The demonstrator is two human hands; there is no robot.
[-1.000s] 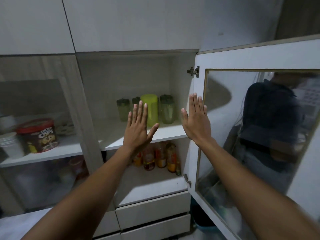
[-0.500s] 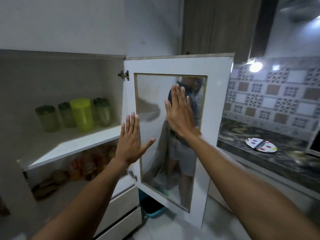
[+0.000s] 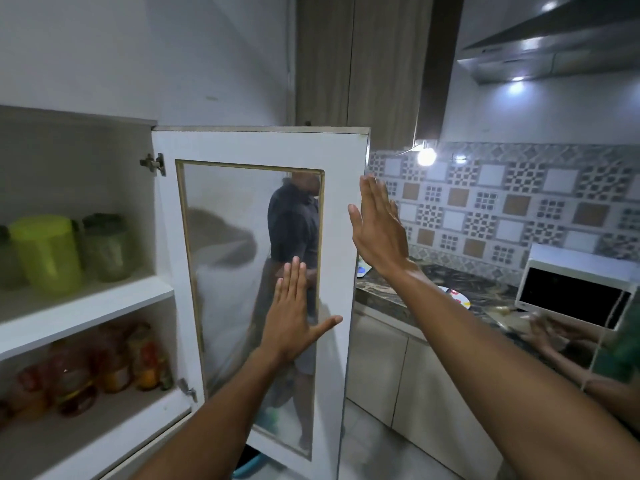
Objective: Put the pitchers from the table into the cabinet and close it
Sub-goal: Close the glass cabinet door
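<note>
A lime green pitcher (image 3: 46, 252) stands on the cabinet's upper shelf (image 3: 86, 303) at the left, with a dark-lidded clear pitcher (image 3: 109, 247) beside it on the right and another cut off at the left edge. The white cabinet door (image 3: 256, 143) with a glass pane hangs wide open on its hinges. My left hand (image 3: 294, 317) is flat and open in front of the glass, low down. My right hand (image 3: 379, 226) is open, fingers up, at the door's outer free edge. Neither hand holds anything.
Several bottles and jars (image 3: 104, 362) fill the lower shelf. A dark stone counter (image 3: 450, 285) runs along the right with a colourful plate (image 3: 455, 296) and a white microwave (image 3: 575, 292). Another person's hands (image 3: 550, 334) are at the far right. A range hood (image 3: 554, 46) hangs above.
My view has swung right, away from the shelves toward the door. My right hand moved from the glass pane to the door's outer edge; my left hand moved onto the glass area.
</note>
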